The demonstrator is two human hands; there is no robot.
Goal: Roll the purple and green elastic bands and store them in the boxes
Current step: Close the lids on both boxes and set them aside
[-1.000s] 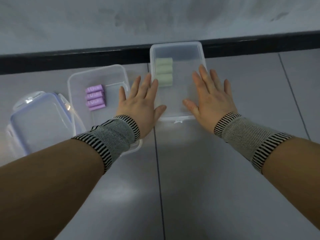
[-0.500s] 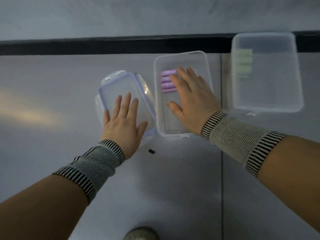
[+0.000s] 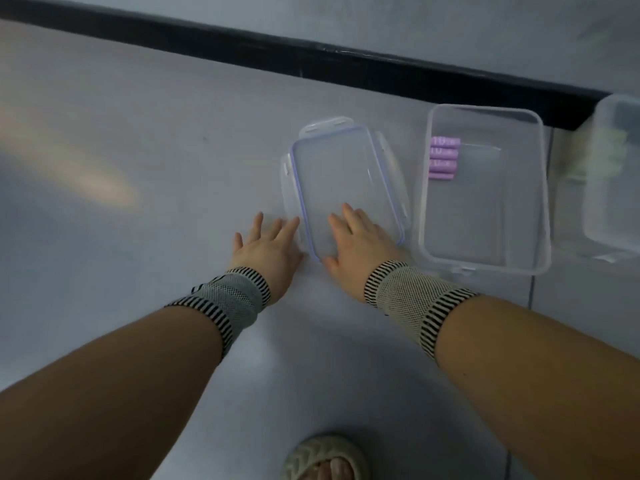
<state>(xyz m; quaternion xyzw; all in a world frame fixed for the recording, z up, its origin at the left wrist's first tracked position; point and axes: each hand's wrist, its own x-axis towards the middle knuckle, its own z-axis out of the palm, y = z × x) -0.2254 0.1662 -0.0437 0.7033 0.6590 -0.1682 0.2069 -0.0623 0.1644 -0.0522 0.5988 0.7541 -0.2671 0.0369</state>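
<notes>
The far-right box is cut off, its blurred contents perhaps green rolls.

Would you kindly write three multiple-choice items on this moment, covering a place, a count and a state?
1. Where is the right hand?
A. On the lid
B. In the box
C. On the floor

2. How many purple rolls lie in the open box?
A. Two
B. Four
C. Six

3. What state is the left hand in?
A. Fist
B. Pinching a roll
C. Flat, fingers straight

Answers: 1 A, its palm rests on the lid. 2 B, four rolls lie stacked side by side. 3 C, its fingers reach straight to the lid's edge.
</notes>
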